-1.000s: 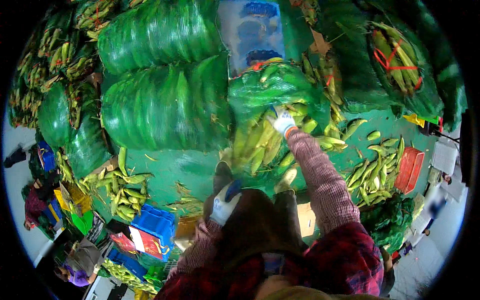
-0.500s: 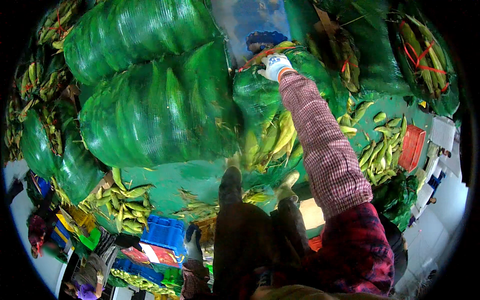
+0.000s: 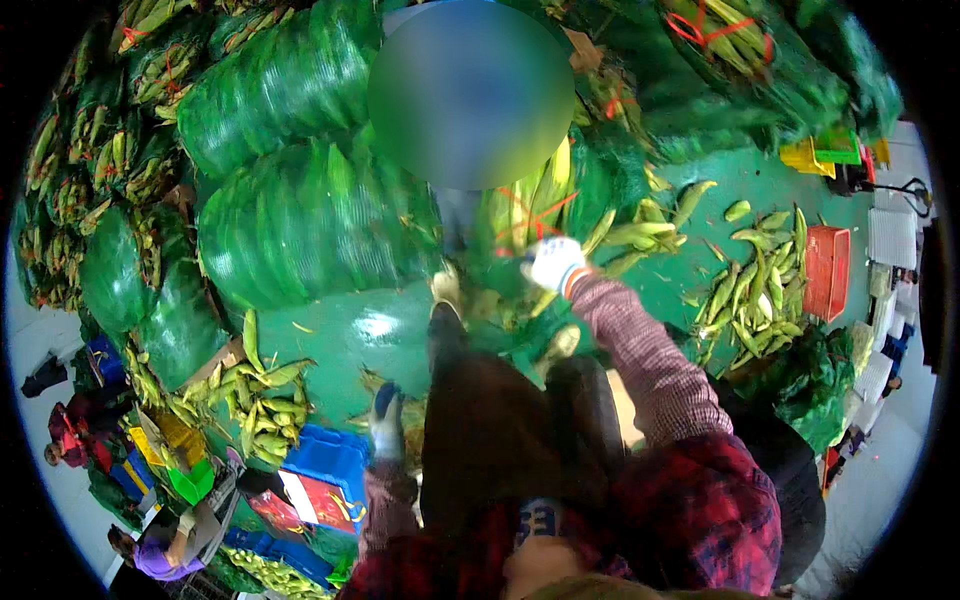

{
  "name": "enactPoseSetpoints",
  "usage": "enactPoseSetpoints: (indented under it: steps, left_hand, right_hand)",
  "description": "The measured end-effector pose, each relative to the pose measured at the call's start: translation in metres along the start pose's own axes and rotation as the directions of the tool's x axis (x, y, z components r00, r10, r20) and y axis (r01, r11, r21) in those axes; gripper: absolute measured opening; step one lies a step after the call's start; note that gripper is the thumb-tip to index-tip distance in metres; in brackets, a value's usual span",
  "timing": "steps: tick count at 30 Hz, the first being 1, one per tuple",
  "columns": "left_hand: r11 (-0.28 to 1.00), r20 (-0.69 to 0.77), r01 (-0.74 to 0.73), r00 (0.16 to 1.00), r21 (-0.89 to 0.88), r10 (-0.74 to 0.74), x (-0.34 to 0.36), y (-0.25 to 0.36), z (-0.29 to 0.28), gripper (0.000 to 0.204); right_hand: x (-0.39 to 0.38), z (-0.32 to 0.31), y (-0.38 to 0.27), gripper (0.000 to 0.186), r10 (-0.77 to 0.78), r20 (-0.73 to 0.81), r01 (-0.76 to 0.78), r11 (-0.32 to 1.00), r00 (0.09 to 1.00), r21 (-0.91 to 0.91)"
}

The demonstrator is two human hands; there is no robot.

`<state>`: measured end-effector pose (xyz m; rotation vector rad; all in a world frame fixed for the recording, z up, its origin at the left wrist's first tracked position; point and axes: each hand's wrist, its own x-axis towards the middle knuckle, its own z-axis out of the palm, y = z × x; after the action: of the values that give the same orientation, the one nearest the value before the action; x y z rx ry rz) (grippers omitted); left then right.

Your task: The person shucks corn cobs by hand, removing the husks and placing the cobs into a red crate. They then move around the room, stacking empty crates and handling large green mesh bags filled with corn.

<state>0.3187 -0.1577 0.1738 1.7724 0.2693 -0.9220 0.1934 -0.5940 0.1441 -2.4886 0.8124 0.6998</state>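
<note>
My right hand (image 3: 555, 266), in a white glove with an orange cuff, is just below the end of a green mesh sack of corn (image 3: 608, 190). Its fingers look curled, but what lies in them, if anything, cannot be made out. Red string (image 3: 535, 214) crosses the corn ears (image 3: 553, 190) at that end of the sack. My left hand (image 3: 386, 420), in a grey-white glove with dark blue on it, hangs low beside my leg. Its fingers are stretched out and hold nothing visible.
Big green sacks (image 3: 315, 225) fill the left and far side. A blurred figure (image 3: 470, 90) stands ahead. Loose corn (image 3: 765, 290) lies right by a red crate (image 3: 827, 272). More corn (image 3: 265, 405) and a blue crate (image 3: 328, 460) are lower left. Another person (image 3: 170, 555) is beyond.
My right hand has come back toward me from the sack's far end. The red-tied corn end now shows near it. My left hand has risen a little.
</note>
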Motion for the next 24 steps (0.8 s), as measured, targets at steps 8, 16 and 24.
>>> enactPoseSetpoints:
  steps: [8, 16, 24]
  left_hand:
    - [0.952, 0.437, -0.213, 0.894, 0.218, 0.100, -0.105, 0.008, 0.164, 0.043]
    - [0.716, 0.619, -0.035, 0.534, 0.697, -0.576, -0.043, -0.093, 0.221, 0.050]
    - [0.760, 0.670, 0.155, 0.387, 0.631, -0.634, 0.021, -0.078, 0.173, 0.045]
  right_hand:
    - [-0.226, 0.055, -0.073, 0.043, -0.074, 0.073, 0.060, 0.983, 0.995, 0.175]
    - [-0.287, 0.124, -0.088, 0.039, 0.136, 0.137, -0.153, 0.981, 0.981, 0.117]
    - [-0.257, 0.091, -0.186, 0.035, 0.263, 0.034, -0.265, 0.960, 0.964, 0.095]
